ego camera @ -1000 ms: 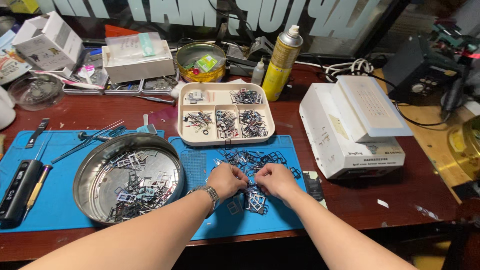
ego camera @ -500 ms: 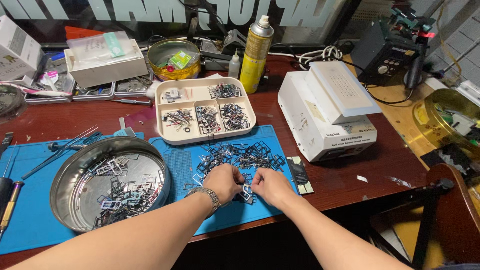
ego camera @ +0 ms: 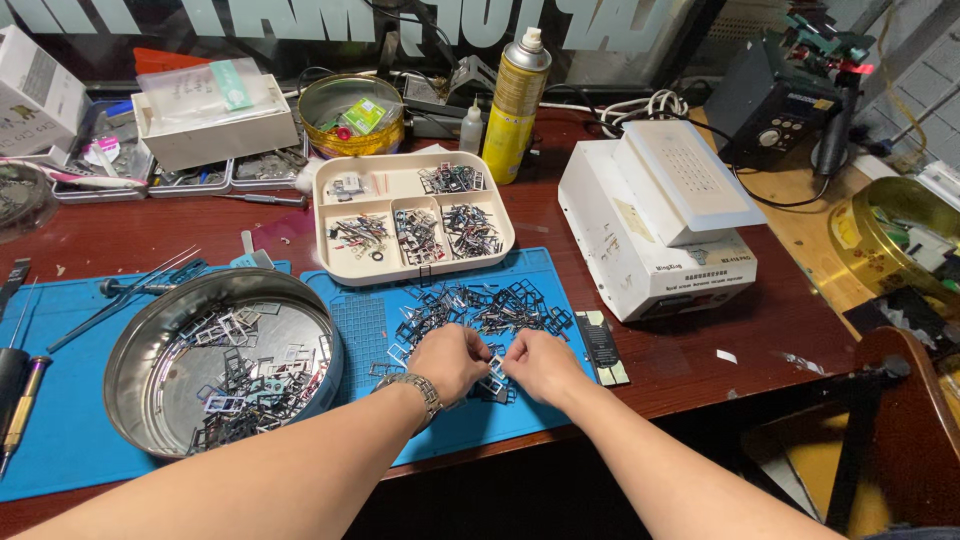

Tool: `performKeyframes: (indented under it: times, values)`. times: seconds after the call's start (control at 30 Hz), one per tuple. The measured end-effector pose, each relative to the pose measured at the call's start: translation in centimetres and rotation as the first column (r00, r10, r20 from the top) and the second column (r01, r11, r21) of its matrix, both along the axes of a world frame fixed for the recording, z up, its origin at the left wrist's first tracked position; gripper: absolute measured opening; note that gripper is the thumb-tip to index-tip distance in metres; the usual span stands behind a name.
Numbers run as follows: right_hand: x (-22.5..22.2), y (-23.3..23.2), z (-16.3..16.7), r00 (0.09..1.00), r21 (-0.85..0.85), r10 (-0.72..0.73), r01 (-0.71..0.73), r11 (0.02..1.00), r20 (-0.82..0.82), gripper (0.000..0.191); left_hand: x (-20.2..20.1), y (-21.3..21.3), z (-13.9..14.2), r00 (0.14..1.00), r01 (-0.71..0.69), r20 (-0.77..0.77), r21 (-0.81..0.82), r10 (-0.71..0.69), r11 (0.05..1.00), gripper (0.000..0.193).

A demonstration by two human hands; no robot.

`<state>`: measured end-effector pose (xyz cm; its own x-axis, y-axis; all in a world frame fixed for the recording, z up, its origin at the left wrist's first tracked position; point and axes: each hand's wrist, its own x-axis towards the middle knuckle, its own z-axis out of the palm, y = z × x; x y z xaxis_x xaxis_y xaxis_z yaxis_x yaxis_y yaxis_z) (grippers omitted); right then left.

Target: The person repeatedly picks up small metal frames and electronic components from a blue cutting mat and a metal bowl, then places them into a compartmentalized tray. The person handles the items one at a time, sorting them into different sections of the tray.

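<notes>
White box (ego camera: 210, 128) back left (green-labelled bag (ego camera: 200, 90) atop).

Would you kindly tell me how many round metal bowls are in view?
3: a steel bowl left of the hands, a gold bowl behind the tray, another at right, partly cropped.

Both bare forearms reach in from the bottom edge and converge toward the middle of the view. The left hand (ego camera: 452, 362) lies palm down with fingers curled under and the knuckles up; a metal watch band circles its wrist. The right hand (ego camera: 541, 364) sits just beside it, also palm down, fingers bent and pinched together. The fingertips of the two hands nearly meet.
</notes>
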<state>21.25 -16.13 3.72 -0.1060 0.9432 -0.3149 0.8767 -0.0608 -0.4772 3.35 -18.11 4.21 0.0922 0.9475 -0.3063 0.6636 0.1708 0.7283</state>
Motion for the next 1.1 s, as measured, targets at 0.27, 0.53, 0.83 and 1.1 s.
performKeyframes:
  times: [0.27,0.53,0.83,1.1]
  values:
    - [-0.7,2.6,1.4,0.709,-0.36,-0.367,0.169,0.918,-0.603,0.025,0.3,3.4,-3.2,0.669,-0.211,0.607,-0.397,0.428,0.893,0.012]
    - [-3.4,6.5,2.3,0.81,-0.164,-0.097,0.001,0.986,-0.579,0.019,-2.1,5.8,-1.2,0.799,-0.387,0.43,-0.167,0.42,0.907,0.018]
    - [-7.3,12.4,0.8,0.724,-0.239,-0.137,-0.039,0.97,-0.676,0.016,-4.4,7.1,0.5,0.654,-0.645,0.428,-0.115,0.624,0.756,0.016]
    - [-10.9,15.4,1.9,0.966,0.159,0.177,-0.148,0.976,-0.188,0.015,-6.9,8.4,0.0,0.622,-0.706,0.36,-0.127,0.695,0.697,0.015]
